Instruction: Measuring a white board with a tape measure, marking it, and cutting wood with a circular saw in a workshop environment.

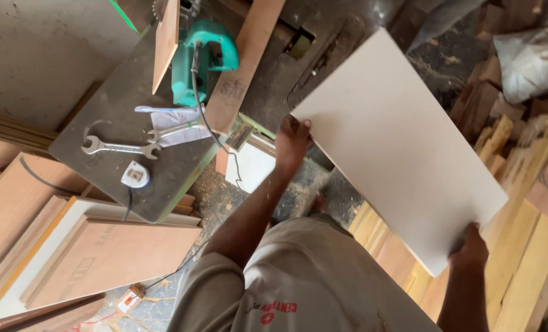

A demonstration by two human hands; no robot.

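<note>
Plain white rectangular board point(397, 144), smooth, tilted, left hand point(292, 142) and right hand point(469, 247) grip pinching opposite edges

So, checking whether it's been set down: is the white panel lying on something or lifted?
Lifted: the white panel is held by the left hand and right hand at opposite corners.
</note>
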